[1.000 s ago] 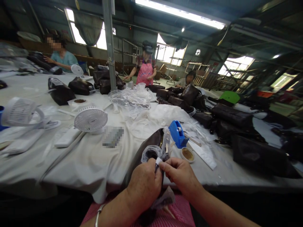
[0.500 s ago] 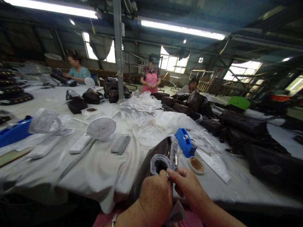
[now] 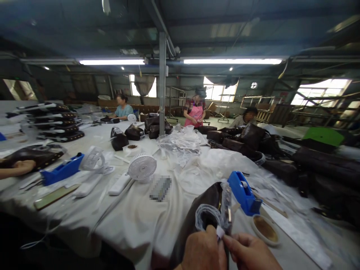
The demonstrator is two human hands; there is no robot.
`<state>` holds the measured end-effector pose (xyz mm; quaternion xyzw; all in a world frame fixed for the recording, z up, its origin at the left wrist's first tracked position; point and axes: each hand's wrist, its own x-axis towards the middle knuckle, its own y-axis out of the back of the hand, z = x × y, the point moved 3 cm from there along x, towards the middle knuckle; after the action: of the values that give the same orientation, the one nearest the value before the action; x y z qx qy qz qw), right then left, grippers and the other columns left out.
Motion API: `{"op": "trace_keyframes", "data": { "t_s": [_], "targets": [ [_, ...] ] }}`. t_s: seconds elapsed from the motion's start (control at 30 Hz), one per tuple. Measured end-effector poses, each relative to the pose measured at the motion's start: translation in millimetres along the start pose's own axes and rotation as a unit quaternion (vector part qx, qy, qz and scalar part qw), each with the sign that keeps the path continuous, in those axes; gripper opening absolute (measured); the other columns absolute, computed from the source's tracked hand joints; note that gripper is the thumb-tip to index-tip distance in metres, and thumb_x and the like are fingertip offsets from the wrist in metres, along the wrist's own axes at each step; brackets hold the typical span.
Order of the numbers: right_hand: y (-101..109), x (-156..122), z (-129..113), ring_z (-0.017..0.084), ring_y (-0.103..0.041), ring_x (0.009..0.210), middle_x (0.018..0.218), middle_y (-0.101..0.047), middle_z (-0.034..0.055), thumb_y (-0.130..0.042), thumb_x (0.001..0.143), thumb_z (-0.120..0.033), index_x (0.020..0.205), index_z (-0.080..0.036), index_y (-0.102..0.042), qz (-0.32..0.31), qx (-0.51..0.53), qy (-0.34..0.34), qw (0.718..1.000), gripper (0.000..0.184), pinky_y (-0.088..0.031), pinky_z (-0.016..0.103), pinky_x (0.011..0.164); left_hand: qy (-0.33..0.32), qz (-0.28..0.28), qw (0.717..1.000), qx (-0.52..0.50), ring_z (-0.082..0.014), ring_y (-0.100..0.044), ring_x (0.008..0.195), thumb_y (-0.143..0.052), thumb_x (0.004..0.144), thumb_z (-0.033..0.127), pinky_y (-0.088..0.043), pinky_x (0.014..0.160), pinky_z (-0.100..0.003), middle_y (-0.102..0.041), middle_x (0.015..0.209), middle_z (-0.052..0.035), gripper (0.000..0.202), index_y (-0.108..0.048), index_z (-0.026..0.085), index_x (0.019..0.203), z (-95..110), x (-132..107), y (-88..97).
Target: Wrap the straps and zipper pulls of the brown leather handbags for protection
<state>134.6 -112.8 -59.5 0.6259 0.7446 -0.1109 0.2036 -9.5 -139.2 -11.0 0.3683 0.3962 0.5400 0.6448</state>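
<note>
A dark brown leather bag (image 3: 194, 208) stands at the table's near edge, its gold-coloured zipper partly covered by clear plastic. A plastic-wrapped loop (image 3: 201, 217), seemingly a strap, curls over the bag's near side. My left hand (image 3: 203, 250) is closed around the loop's lower end; the fingertips are mostly hidden. Beside it, my right hand (image 3: 250, 252) pinches a small white piece (image 3: 220, 231), perhaps tape or a tag, between thumb and forefinger. Close to the bag on the right are a blue tape dispenser (image 3: 244, 193) and a roll of tape (image 3: 266, 229).
White handheld fans (image 3: 142, 166) and a second blue dispenser (image 3: 63, 168) lie to the left. Clear plastic bags (image 3: 182, 144) cover the middle. Dark bags (image 3: 312, 165) pile up on the right. At the left edge, a co-worker's hand (image 3: 24, 168) rests on another bag. Other people sit or stand beyond.
The view has swung left and upward, so things sit farther right and lower. A small white piece now shows at my right fingertips. Both hands remain at the loop.
</note>
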Motion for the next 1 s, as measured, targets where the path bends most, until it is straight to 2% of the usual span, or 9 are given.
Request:
{"op": "trace_keyframes", "data": {
  "t_s": [0.13,0.27,0.37,0.5,0.57,0.67,0.77,0.83,1.0],
  "targets": [
    [-4,-4,5,0.004,-0.031,0.029,0.042,-0.045,-0.0073,-0.078,0.054,-0.063,0.061,-0.020,-0.049,-0.010,0.032,-0.028,0.999,0.053,-0.017,0.019,0.033,-0.031,0.031,0.997,-0.066,-0.0394,-0.071,0.086,-0.038,0.091,0.029,-0.047,0.065,-0.043,-0.072,0.087,-0.0222,0.033,-0.065,0.012,0.099,-4,-3,6.6],
    [-8,-7,3,0.003,-0.032,0.033,0.045,-0.048,-0.0078,-0.080,0.056,-0.058,0.069,-0.018,-0.053,-0.032,0.091,-0.025,0.995,0.050,-0.016,0.019,0.037,-0.078,0.074,0.977,-0.185,-0.0274,-0.069,0.069,-0.039,0.094,0.031,-0.045,0.058,-0.034,-0.071,0.076,-0.0138,0.027,-0.060,0.018,0.082,-10,-3,18.8],
    [-8,-3,-1,0.003,-0.032,0.037,0.046,-0.048,-0.0075,-0.079,0.060,-0.054,0.069,-0.017,-0.055,-0.043,0.099,-0.014,0.994,0.045,-0.016,0.019,0.039,-0.034,0.043,0.953,-0.298,-0.0212,-0.067,0.059,-0.043,0.094,0.035,-0.045,0.050,-0.027,-0.066,0.067,-0.0057,0.026,-0.056,0.019,0.078,-22,2,24.5],
    [-7,2,-7,0.005,-0.037,0.045,0.054,-0.052,-0.0055,-0.076,0.069,-0.049,0.079,-0.013,-0.064,-0.052,0.088,0.035,0.994,0.039,-0.023,0.020,0.044,0.037,-0.012,0.901,-0.432,-0.0186,-0.066,0.051,-0.048,0.092,0.046,-0.047,0.042,-0.022,-0.062,0.060,-0.0003,0.030,-0.058,0.019,0.085,-39,9,26.5],
    [-10,2,-15,0.005,-0.038,0.048,0.058,-0.052,-0.0049,-0.074,0.074,-0.049,0.085,-0.012,-0.066,-0.078,0.094,0.078,0.989,0.039,-0.025,0.021,0.047,0.049,-0.015,0.886,-0.461,-0.0169,-0.065,0.049,-0.050,0.091,0.049,-0.047,0.041,-0.021,-0.062,0.059,0.0001,0.033,-0.059,0.018,0.087,-46,11,26.3],
    [-22,5,-28,0.005,-0.036,0.048,0.060,-0.052,-0.0041,-0.073,0.076,-0.055,0.081,-0.012,-0.064,-0.112,0.096,0.101,0.984,0.044,-0.023,0.022,0.047,0.057,-0.010,0.875,-0.481,-0.0150,-0.063,0.047,-0.053,0.090,0.051,-0.046,0.040,-0.018,-0.063,0.059,0.0000,0.035,-0.060,0.017,0.090,-51,13,24.5],
    [-35,11,-38,0.004,-0.034,0.047,0.059,-0.049,-0.0046,-0.075,0.073,-0.059,0.077,-0.012,-0.062,-0.099,0.112,0.085,0.985,0.049,-0.020,0.022,0.044,0.057,-0.007,0.866,-0.496,-0.0146,-0.064,0.047,-0.055,0.090,0.052,-0.046,0.040,-0.018,-0.063,0.060,-0.0002,0.036,-0.061,0.016,0.090,-50,13,24.5],
    [-42,15,-41,0.004,-0.029,0.044,0.055,-0.043,-0.0074,-0.077,0.071,-0.059,0.081,-0.012,-0.063,-0.099,0.148,0.066,0.982,0.049,-0.017,0.022,0.043,0.057,-0.006,0.862,-0.504,-0.0138,-0.063,0.047,-0.056,0.089,0.053,-0.045,0.040,-0.017,-0.063,0.060,-0.0002,0.037,-0.061,0.016,0.089,-48,13,26.2],
    [-52,21,-39,0.002,-0.025,0.040,0.052,-0.041,-0.0097,-0.083,0.068,-0.048,0.088,-0.013,-0.066,-0.152,0.234,0.069,0.958,0.044,-0.015,0.021,0.040,0.059,-0.012,0.840,-0.540,-0.0103,-0.056,0.041,-0.060,0.086,0.054,-0.041,0.039,-0.015,-0.064,0.054,-0.0010,0.040,-0.060,0.015,0.090,-50,14,28.3]
  ]
}}
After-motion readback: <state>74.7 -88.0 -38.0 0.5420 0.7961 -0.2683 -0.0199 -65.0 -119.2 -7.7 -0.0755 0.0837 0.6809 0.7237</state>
